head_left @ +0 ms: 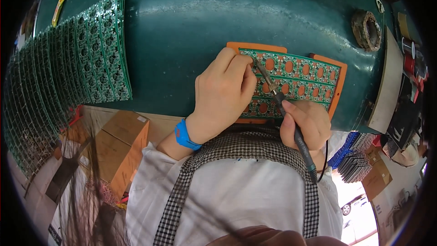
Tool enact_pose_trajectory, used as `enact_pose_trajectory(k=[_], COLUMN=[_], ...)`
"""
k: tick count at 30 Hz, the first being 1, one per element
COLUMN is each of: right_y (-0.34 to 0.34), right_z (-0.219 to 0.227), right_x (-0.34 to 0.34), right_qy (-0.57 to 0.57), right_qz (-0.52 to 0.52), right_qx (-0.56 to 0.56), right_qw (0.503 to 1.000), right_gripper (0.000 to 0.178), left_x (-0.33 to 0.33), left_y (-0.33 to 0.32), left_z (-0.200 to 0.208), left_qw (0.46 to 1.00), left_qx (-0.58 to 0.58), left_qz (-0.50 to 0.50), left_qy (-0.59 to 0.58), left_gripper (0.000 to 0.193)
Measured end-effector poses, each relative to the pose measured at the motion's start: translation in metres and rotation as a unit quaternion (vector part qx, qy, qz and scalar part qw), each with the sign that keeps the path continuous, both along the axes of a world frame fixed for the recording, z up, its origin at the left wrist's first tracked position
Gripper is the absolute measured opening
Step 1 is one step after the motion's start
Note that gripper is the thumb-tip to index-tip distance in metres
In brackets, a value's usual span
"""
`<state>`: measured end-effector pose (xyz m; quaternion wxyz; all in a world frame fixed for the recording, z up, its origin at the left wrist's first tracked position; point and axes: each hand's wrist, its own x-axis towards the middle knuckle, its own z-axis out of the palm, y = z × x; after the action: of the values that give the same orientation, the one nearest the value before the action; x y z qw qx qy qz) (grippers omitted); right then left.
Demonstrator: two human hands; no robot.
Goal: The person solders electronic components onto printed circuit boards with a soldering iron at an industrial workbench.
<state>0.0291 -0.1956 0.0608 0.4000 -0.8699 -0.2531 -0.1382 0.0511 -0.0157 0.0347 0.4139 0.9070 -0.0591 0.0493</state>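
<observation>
In front of me a green circuit board panel (312, 80) with rows of round openings lies in an orange tray (342, 84). My right hand (314, 120) is closed round the dark handle of a soldering iron (281, 98). The iron slants up and left, its tip at the panel's upper left corner. Right beside that tip, my left hand (218, 86) rests over the panel's left end, thumb and fingers pinched together. Whatever sits in that pinch is hidden by the fingers. A blue band (183, 135) circles my left wrist.
Many green circuit board panels (102, 52) stand in a long row at the left of the green table (173, 32). A yellow packet (58, 10) lies behind them. A brown ring-shaped roll (367, 30) sits at the far right. Cardboard boxes (116, 143) are below the table's left side.
</observation>
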Motion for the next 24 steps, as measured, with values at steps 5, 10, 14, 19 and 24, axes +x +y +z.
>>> enact_pose_trajectory(k=[5,10,14,19,24], right_y=[-0.015,-0.021,-0.017,-0.015,-0.018], right_z=[-0.007,-0.001,-0.003,-0.002,-0.003], right_x=[-0.009,-0.008,-0.009,-0.009,-0.021], right_qy=[-0.036,-0.002,-0.008,-0.003,-0.049], right_qz=[-0.008,-0.046,-0.046,-0.028,-0.022], right_qx=[0.03,0.015,0.022,0.004,0.017], right_qw=[0.999,0.999,0.999,1.0,0.998], right_gripper=[0.014,0.012,0.011,0.011,0.011], left_x=[-0.008,-0.01,-0.009,-0.009,-0.022], left_y=[0.001,-0.004,-0.005,-0.005,0.003], left_z=[0.005,0.005,0.003,0.002,0.01], left_qw=[0.999,0.999,0.999,0.999,0.999], left_qx=[-0.04,-0.031,0.003,0.002,-0.031], left_qz=[-0.005,-0.021,-0.032,-0.038,0.008], left_qy=[0.035,0.012,-0.008,-0.029,0.025], left_gripper=[0.013,0.013,0.014,0.016,0.014])
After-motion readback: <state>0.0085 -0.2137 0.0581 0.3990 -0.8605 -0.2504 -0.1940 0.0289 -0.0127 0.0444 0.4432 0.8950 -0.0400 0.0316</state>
